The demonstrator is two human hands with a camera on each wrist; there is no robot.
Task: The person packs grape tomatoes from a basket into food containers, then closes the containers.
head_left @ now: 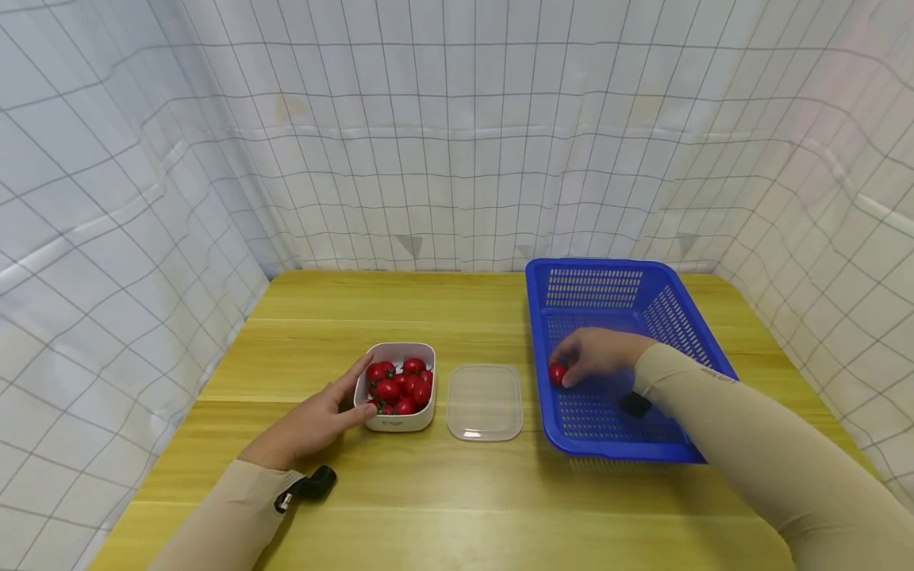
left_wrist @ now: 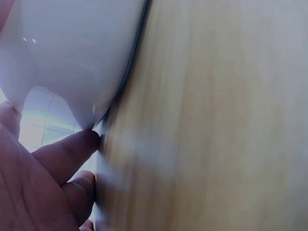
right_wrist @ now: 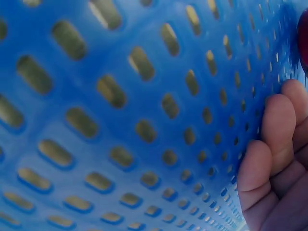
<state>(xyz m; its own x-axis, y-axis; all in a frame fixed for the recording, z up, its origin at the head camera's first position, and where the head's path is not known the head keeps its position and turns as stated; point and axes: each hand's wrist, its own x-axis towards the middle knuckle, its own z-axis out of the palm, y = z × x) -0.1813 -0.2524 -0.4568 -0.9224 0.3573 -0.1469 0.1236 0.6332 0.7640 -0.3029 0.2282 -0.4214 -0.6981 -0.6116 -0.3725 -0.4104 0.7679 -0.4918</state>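
On the left of the table, several red cherry tomatoes fill a white square food container. My left hand rests against its left side, thumb by the near corner and forefinger stretched along toward the far one. A fingertip touches the wall low down in the left wrist view. Over to the right, my right hand reaches into a blue perforated basket. Thumb and fingers pinch one cherry tomato close to the basket's left wall; a red edge of that tomato shows in the right wrist view.
A clear plastic lid lies flat between container and basket on the wooden table. White grid-patterned curtains enclose the back and both sides. Black wrist cameras hang below the left sleeve and right sleeve.
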